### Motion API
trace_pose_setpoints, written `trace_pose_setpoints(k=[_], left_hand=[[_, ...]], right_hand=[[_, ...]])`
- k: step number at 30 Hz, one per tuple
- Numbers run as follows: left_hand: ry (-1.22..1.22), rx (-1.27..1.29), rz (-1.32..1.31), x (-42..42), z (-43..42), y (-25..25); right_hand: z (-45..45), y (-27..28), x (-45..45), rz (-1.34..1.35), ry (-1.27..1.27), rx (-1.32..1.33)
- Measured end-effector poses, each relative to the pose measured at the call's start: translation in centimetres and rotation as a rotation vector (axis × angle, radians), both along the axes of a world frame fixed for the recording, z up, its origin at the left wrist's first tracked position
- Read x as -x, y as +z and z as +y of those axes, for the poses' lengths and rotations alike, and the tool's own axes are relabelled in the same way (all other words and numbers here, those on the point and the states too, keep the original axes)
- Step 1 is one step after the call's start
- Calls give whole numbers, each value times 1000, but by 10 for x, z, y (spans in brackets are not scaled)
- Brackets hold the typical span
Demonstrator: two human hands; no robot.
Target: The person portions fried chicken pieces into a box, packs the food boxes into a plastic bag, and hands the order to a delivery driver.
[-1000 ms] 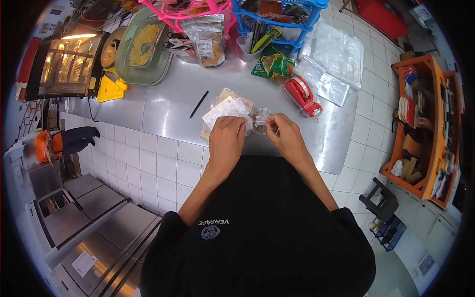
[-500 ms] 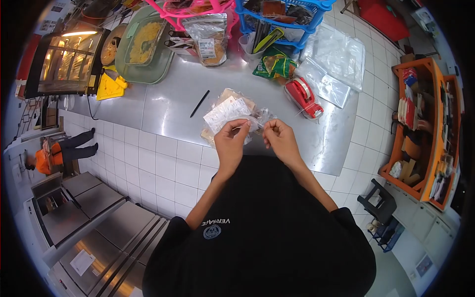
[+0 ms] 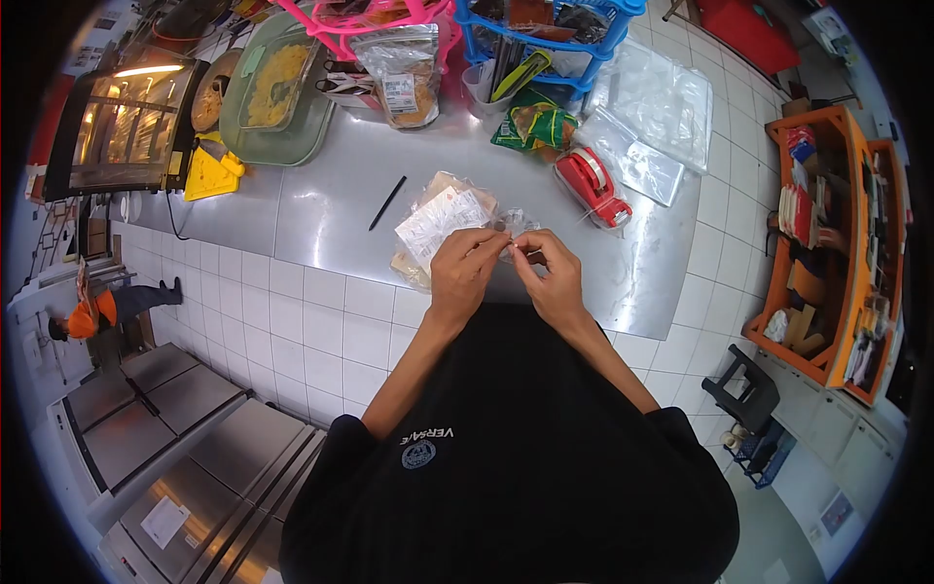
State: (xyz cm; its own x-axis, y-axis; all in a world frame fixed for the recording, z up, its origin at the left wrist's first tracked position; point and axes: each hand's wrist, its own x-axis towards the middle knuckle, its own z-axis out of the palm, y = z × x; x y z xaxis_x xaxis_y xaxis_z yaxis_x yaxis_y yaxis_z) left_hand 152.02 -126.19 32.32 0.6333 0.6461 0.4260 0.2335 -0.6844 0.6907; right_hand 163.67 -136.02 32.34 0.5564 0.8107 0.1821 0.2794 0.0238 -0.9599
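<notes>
My left hand [image 3: 465, 273] and my right hand [image 3: 552, 278] meet at the fingertips near the table's front edge. Both are closed in a pinch on the gathered end of a clear plastic bag [image 3: 516, 220]. Exactly what lies between the fingertips is too small to see. Just beyond my left hand is a white printed paper [image 3: 440, 226], on a bag with flat beige contents [image 3: 449, 185]. A black pen [image 3: 388, 202] lies left of it. To the right of my right hand stands a red tape dispenser [image 3: 593, 187].
Along the back of the steel table [image 3: 321, 209] stand a green tub [image 3: 316, 136], a pouch [image 3: 404, 78], pink and blue baskets [image 3: 618, 24], and a green packet [image 3: 535, 124]. Clear plastic bags [image 3: 657, 97] lie at right. A person in orange [image 3: 92, 316] stands by the freezers [image 3: 161, 389].
My hands have come together; before, they were slightly apart with the plastic stretched between them. At the left, an open freezer lid is now down and the person there has shifted.
</notes>
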Motion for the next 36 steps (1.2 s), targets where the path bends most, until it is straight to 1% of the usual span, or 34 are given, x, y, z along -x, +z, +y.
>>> trace_pose_setpoints(k=[2,5,8,15,20,23,36], left_hand=[[-22,-17,8,2,2,3],[-45,-36,14,3,3,3],[-50,-34,15,3,3,3],[-52,-33,21,4,3,4],[-65,-28,19,4,3,3],[-68,-12,25,3,3,4],[-50,10,-2,2,3,5]], right_hand=[[-1,-2,0,92,-20,21],[-2,-1,-3,121,-8,54],[-3,-1,-4,83,3,50],[-1,1,-4,85,8,58],[0,2,-5,11,10,20],[0,2,-4,48,-7,28],[0,4,-2,58,-35,33]])
